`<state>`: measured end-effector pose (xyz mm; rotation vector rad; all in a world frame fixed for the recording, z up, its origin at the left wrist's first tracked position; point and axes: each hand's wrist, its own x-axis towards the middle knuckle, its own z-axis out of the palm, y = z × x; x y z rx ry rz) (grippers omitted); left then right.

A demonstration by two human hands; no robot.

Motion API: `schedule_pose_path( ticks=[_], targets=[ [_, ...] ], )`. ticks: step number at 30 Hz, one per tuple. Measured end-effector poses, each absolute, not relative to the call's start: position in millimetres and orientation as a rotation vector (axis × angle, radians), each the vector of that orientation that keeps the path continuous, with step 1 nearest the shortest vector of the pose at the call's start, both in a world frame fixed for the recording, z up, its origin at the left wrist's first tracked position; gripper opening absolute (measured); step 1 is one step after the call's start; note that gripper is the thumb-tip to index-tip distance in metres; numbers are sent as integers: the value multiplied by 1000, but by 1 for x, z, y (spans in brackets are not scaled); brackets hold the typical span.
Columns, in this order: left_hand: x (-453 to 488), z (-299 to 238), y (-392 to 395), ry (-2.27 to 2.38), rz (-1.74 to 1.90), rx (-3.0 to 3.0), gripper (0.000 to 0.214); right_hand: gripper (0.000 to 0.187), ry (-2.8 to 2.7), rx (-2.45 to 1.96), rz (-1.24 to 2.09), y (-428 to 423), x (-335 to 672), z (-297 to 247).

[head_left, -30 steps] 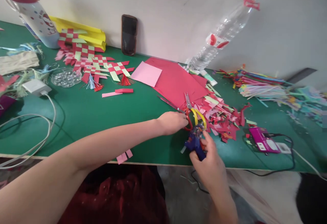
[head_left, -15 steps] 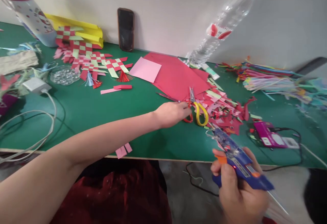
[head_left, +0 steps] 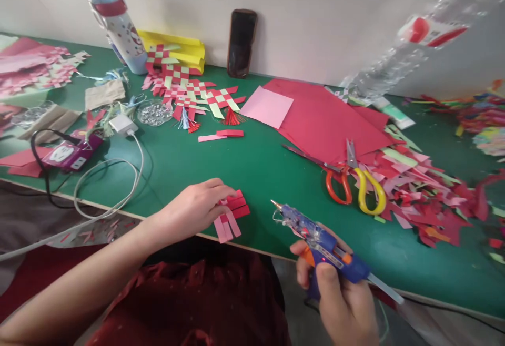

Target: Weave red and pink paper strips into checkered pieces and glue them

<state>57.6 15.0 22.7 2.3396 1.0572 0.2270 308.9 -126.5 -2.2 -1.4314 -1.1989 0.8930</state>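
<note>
My left hand (head_left: 195,209) rests at the near edge of the green table (head_left: 244,170), fingers pinched on a small woven piece of red and pink paper strips (head_left: 231,214). My right hand (head_left: 339,296) grips a blue hot glue gun (head_left: 327,243) by its handle, a finger on the orange trigger. The gun's metal nozzle points left toward the woven piece, a short gap away. Scissors with orange and yellow handles (head_left: 355,180) lie on the table beyond the gun, touched by neither hand.
Red paper sheets (head_left: 327,120), a pink square (head_left: 268,107) and a heap of paper scraps (head_left: 426,188) lie at right. Finished woven pieces (head_left: 189,91), a phone (head_left: 241,43), a bottle (head_left: 118,28), a white charger with cable (head_left: 122,125) and a purple power strip (head_left: 71,154) sit at left.
My left hand left the scissors and came back to the table's near edge onto the woven piece. My right hand turned the glue gun so its nozzle faces that piece. The view swung left.
</note>
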Motion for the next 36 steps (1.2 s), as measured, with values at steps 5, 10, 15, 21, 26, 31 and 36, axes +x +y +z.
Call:
schedule_pose_path(
  ticks=[5,10,15,21,26,31,36],
  targets=[
    [65,18,11,1092,185,2323,20,22,-1165,-1387,944,-113,298,-8],
    [73,16,11,1184,125,2352,12,25,-1176,-1411,946,-111,295,-11],
    [76,11,8,1230,120,2386,7,24,-1186,-1435,942,-111,296,-10],
    [78,10,5,1258,167,2348,8,22,-1226,-1457,918,-110,296,-10],
    [79,10,3,1269,199,2341,7,23,-1250,-1464,914,-111,296,-9],
    [77,10,0,1252,311,2294,12,23,-1255,-1464,948,-111,297,-9],
    [70,6,-1,1198,426,2208,19,32,-1212,-1438,1064,-110,295,-8]
  ],
)
